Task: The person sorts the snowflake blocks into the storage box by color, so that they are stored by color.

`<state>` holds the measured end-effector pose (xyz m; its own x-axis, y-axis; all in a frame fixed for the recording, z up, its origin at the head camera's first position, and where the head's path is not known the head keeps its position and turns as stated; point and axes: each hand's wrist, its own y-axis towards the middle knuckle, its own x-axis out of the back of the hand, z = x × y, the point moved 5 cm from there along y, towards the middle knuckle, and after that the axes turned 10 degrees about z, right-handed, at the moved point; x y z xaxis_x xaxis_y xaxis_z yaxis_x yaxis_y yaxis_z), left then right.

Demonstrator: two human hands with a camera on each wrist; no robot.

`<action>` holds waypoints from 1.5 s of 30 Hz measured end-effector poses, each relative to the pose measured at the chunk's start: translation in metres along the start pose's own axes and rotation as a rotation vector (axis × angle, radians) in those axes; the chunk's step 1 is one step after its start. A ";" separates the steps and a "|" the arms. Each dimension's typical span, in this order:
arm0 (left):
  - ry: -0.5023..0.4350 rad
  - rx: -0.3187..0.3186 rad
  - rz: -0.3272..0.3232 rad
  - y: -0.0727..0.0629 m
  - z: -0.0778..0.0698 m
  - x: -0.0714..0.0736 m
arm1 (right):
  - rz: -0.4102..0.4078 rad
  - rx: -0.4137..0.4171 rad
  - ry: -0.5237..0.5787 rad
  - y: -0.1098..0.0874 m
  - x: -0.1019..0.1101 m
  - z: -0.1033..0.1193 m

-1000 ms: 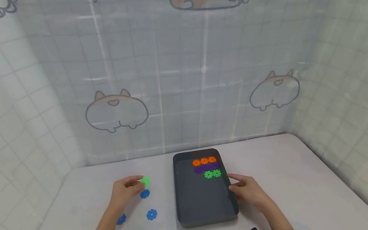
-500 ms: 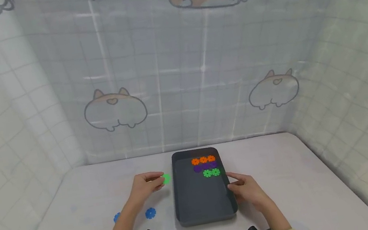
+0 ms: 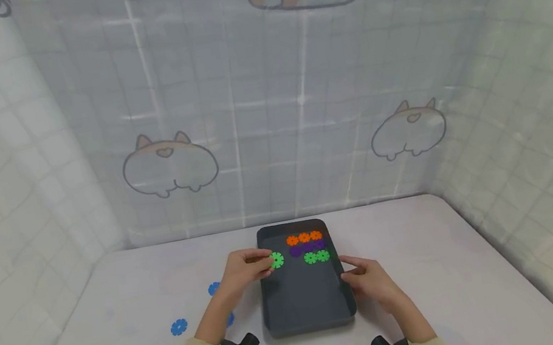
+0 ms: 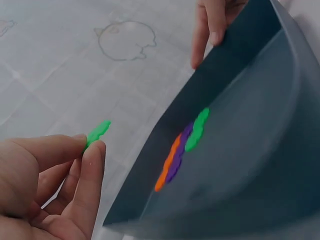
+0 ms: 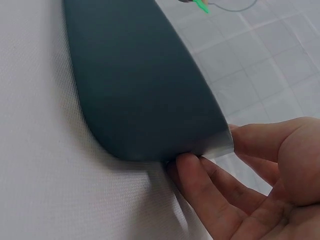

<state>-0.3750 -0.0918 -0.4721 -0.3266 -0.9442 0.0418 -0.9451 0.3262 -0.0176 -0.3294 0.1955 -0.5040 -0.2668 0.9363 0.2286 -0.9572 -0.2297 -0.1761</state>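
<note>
My left hand (image 3: 246,269) pinches a green snowflake building disc (image 3: 278,260) between thumb and fingertips, above the left side of a dark tray (image 3: 308,308). In the left wrist view that green disc (image 4: 98,131) appears edge-on, apart from the tray wall. Inside the tray, toward its upper right, lie rows of matching discs: three orange discs (image 3: 304,238), three purple discs (image 3: 308,248) below them, then two green discs (image 3: 316,257). The right hand (image 3: 377,285) grips the tray's right edge; its fingers and thumb show against the tray (image 5: 145,85) in the right wrist view.
Three blue discs lie on the white tabletop left of the tray: a blue disc (image 3: 178,326) in full view, a second blue disc (image 3: 214,287), and a third blue disc (image 3: 231,318) partly behind the left forearm. A printed curtain (image 3: 270,136) surrounds the table.
The left hand has carried the green disc rightward from the tabletop, past the tray's left rim, to over the tray. The right hand stays at the tray's right edge.
</note>
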 end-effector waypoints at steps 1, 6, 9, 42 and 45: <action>0.009 0.003 -0.001 0.002 -0.001 -0.004 | 0.003 -0.002 0.000 0.000 0.000 0.000; 0.013 0.012 -0.002 0.012 -0.007 -0.021 | 0.003 0.008 -0.002 0.000 0.000 0.000; -0.002 0.017 0.022 0.019 -0.011 -0.030 | -0.006 0.008 -0.004 0.000 0.001 0.000; -0.030 0.138 -0.075 0.055 0.030 -0.046 | -0.006 0.001 -0.014 -0.002 -0.001 0.002; -0.003 0.134 -0.083 0.055 0.033 -0.047 | -0.006 0.002 -0.015 -0.002 0.000 0.001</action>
<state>-0.4114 -0.0311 -0.5082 -0.2476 -0.9678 0.0456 -0.9599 0.2387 -0.1471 -0.3274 0.1952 -0.5025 -0.2628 0.9334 0.2444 -0.9590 -0.2248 -0.1727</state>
